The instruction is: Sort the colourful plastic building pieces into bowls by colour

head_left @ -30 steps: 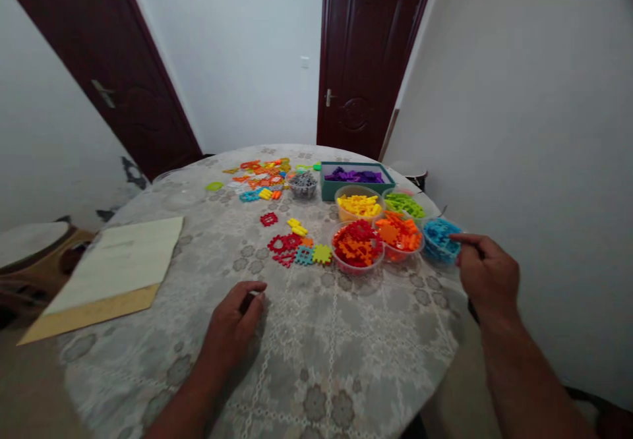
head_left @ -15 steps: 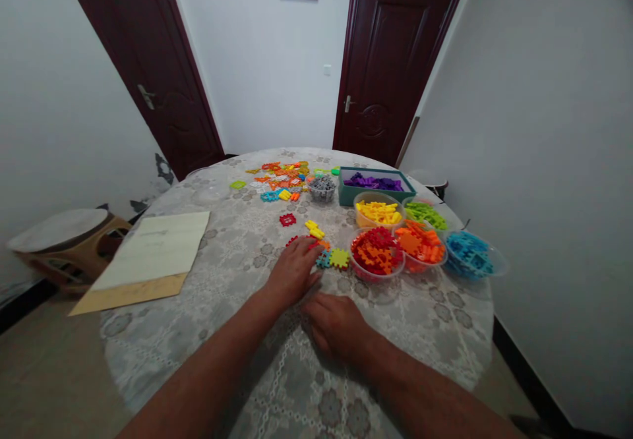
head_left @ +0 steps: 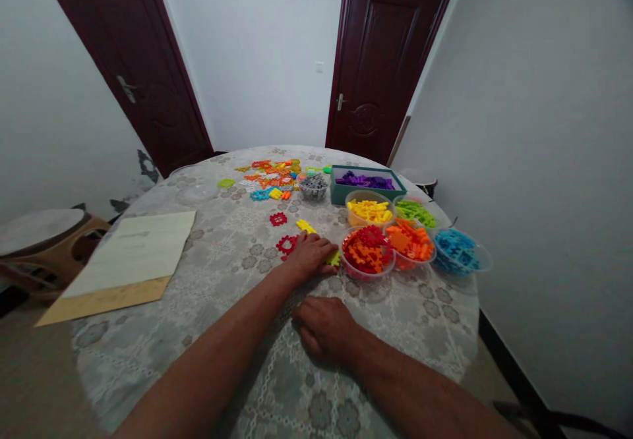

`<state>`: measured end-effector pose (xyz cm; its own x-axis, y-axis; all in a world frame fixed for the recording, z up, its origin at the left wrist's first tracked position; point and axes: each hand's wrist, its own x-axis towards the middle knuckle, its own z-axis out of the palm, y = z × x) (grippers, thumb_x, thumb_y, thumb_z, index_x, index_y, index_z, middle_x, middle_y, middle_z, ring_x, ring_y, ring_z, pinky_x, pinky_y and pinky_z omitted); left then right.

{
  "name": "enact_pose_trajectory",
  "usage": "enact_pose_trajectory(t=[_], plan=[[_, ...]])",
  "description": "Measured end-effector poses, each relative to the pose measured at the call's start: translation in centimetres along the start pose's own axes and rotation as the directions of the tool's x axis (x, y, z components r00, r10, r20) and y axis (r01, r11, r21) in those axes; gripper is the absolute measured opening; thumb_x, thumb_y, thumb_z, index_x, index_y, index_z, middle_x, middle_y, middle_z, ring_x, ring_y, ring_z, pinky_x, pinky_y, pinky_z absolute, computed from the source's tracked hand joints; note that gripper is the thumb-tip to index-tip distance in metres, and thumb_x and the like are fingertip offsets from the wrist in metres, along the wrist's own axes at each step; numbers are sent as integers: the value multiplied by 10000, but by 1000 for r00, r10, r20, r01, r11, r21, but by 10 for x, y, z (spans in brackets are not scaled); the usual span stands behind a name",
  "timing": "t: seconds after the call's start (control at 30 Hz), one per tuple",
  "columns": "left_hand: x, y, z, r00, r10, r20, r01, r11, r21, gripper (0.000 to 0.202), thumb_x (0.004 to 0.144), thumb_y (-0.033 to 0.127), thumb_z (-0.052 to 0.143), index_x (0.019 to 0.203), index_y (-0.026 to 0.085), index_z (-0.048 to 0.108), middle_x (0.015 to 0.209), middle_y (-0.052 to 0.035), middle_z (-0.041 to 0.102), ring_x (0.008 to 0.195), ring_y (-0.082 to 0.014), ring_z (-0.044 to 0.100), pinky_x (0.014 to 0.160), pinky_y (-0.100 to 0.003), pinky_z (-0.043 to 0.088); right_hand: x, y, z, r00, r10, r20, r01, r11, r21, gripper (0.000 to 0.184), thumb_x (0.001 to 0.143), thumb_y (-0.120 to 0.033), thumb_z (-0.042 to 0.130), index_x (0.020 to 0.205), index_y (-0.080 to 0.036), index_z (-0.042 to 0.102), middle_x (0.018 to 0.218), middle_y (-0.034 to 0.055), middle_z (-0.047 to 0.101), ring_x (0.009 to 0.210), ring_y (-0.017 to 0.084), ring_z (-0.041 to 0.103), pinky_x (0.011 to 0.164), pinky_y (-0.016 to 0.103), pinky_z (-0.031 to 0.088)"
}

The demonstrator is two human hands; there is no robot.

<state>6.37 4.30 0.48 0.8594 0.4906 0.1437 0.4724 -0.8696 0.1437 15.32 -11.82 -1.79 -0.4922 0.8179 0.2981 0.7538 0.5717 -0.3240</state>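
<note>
My left hand (head_left: 312, 256) reaches over a small cluster of plastic pieces, its thumb and fingers closed about a yellow-green notched building piece (head_left: 335, 258). The hand covers part of that piece and the pieces beneath. A red gear-edged piece (head_left: 285, 245) lies just left of the fingers, and a yellow piece (head_left: 305, 226) just beyond them. Nearer the body, my right hand (head_left: 324, 328) rests on the tablecloth with its fingers curled in. Whatever lies inside those fingers is hidden.
Clear bowls of red-orange (head_left: 366, 251), orange (head_left: 409, 244), blue (head_left: 457, 253), yellow (head_left: 370, 210) and green pieces (head_left: 414, 213) stand at the right. Behind are a teal box (head_left: 341, 194), a grey-filled bowl (head_left: 313, 187) and a loose coloured pile (head_left: 271, 176). Papers (head_left: 133, 248) lie left.
My left hand has shifted right across the cluster to the yellow-green piece, uncovering more of the red piece. My right hand stays curled on the cloth. The view has turned slightly right.
</note>
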Motion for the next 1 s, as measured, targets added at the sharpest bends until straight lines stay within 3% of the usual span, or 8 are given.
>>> enact_pose_trajectory(t=[0.1,0.23,0.4,0.57,0.73,0.87,1.0], plan=[[0,5,1,999,-34,-29,35,999,30,438,889,495,727,1230,225,681,1213,-123,685,1168,-336,576,1070,-514,357,0,2,-1,1000,13,2,-13,1000,25,143,833,-154,566,951,-220,614,876,23,669,770,181,612,671,272,434],[-9,6,-1,997,-70,-13,70,997,40,475,818,453,775,1217,214,678,1158,-127,681,1146,-353,580,1066,-539,369,-1,4,1,999,1,-38,2,998,69,182,828,-145,561,974,-219,641,881,29,684,769,186,632,680,274,462],[-45,-7,-2,992,-115,-58,116,993,16,510,791,423,810,1241,230,669,1203,-129,685,1180,-353,570,1069,-522,373,-4,7,1,983,-15,-185,50,981,187,265,864,-117,527,1064,-201,680,905,51,723,789,193,677,728,287,517],[-89,-15,-18,967,-181,-181,167,982,-89,508,840,421,806,1285,238,642,1266,-125,664,1207,-336,564,1055,-492,405,-5,13,-6,936,125,-329,-41,967,252,249,899,-110,524,1056,-198,696,907,64,727,798,196,692,756,299,542],[-117,-28,-40,914,-298,-276,262,952,-159,550,850,312,808,1347,228,589,1290,-131,638,1212,-324,569,1042,-477,462,-6,22,-9,886,259,-386,-160,950,269,236,928,-112,521,1053,-205,699,949,80,734,868,215,707,806,331,560],[-126,-34,-32,921,-294,-256,223,936,-273,584,867,257,761,1408,242,539,1344,-134,633,1237,-302,595,1079,-469,477,-4,24,-11,884,266,-384,-166,947,274,219,940,-126,524,1039,-203,704,948,78,733,866,215,704,799,333,567],[-120,-25,-15,934,-282,-222,208,929,-307,604,861,253,741,1423,241,521,1367,-140,644,1265,-317,601,1097,-491,477,-4,21,-14,890,264,-371,-166,947,277,214,940,-122,521,1019,-210,699,917,67,729,848,213,706,781,329,562]])
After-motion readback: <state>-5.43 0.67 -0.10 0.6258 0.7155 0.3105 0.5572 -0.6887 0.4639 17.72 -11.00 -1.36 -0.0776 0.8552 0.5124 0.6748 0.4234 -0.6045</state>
